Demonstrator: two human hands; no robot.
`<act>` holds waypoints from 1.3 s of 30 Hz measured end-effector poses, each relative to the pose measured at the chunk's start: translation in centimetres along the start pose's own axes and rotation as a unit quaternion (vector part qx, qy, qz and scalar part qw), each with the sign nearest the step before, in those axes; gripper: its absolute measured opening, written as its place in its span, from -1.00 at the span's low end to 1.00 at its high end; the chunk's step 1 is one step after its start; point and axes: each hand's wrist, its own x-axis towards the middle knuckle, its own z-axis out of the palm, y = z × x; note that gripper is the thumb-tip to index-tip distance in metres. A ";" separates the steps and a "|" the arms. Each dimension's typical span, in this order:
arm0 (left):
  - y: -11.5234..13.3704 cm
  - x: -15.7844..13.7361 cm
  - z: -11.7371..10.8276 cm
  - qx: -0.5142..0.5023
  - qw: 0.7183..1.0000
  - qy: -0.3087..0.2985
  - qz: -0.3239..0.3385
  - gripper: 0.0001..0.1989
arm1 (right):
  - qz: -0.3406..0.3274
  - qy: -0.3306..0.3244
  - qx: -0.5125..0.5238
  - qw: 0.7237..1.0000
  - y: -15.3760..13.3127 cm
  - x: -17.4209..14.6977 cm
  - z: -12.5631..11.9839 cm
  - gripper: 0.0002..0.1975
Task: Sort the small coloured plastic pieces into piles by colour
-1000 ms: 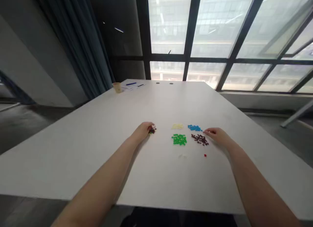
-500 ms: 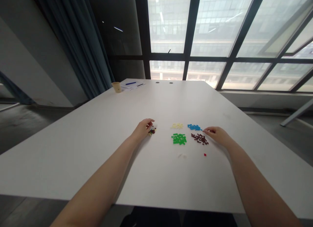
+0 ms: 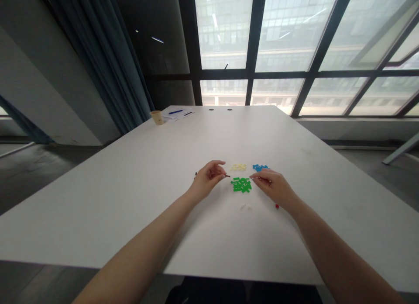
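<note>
My left hand is raised over the table, pinching a small dark brown piece between thumb and finger. Just left of that hand, a few dark bits of a mixed pile peek out. Facing it, my right hand has its fingertips pressed together beside the green pieces; whatever they hold is too small to make out. This hand covers the dark brown pile. Pale yellow pieces and blue pieces lie in separate groups behind. A red piece lies below my right wrist.
Some whitish translucent pieces lie nearer me on the white table. At the far left stand a paper cup and sheets of paper with a blue pen. Windows rise beyond the far edge.
My left hand has moved right, away from the mixed pile, with a brown piece in its fingers. My right hand has moved left from beside the blue pieces, over the brown pile.
</note>
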 end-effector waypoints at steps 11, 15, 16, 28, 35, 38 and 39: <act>0.1 -0.6 1.4 -0.067 0.996 -0.051 -0.024 -0.68 | -0.048 0.061 -0.015 0.997 -3.9 -0.8 3.0 -0.85; -0.1 -0.6 1.6 -0.075 0.995 -0.058 -0.035 -0.69 | -0.040 0.051 -0.038 0.997 -4.2 -0.9 3.0 -0.86; -0.1 -0.7 1.7 -0.072 0.995 -0.059 -0.036 -0.70 | -0.039 0.050 -0.044 0.997 -4.2 -0.9 3.0 -0.86; -1.6 0.0 -0.1 0.145 0.988 -0.046 -0.034 -0.78 | 0.053 0.027 -0.096 0.994 -0.6 0.3 0.2 -0.84; -3.8 1.7 -6.1 0.442 0.892 0.072 -0.070 -0.82 | 0.266 -0.056 -0.209 0.939 7.7 -1.1 -6.2 -0.77; -4.4 1.9 -6.9 0.449 0.885 0.086 -0.093 -0.83 | 0.283 -0.087 -0.203 0.933 8.3 -1.4 -6.3 -0.78; -4.5 1.9 -6.9 0.443 0.887 0.084 -0.097 -0.83 | 0.285 -0.094 -0.202 0.932 8.1 -1.3 -6.0 -0.79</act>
